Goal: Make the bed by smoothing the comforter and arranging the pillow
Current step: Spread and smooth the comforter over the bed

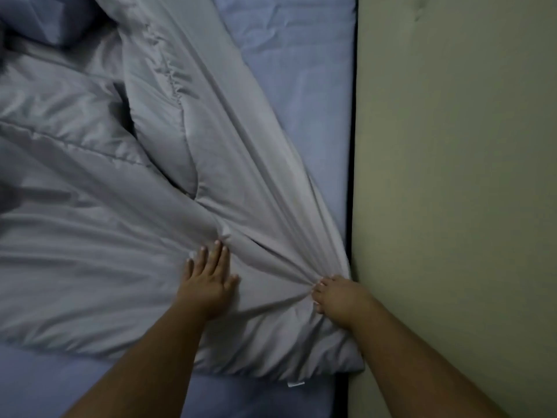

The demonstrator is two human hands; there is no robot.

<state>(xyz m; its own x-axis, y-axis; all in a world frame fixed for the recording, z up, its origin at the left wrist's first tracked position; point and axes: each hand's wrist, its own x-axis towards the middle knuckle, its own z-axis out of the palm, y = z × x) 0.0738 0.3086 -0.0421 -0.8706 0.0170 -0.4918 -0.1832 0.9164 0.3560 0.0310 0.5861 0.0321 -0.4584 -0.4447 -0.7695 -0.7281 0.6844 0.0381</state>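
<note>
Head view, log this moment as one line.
left hand: flat on grey quilted comforter | right hand: gripping bunched comforter by wall

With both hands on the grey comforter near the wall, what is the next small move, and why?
Probably the right hand, which pinches a bunch of the comforter beside the wall, should pull that corner toward the bed's right edge while the flat left hand presses. Creases fan out from the pinch, and the blue sheet lies bare along the wall side.
</note>
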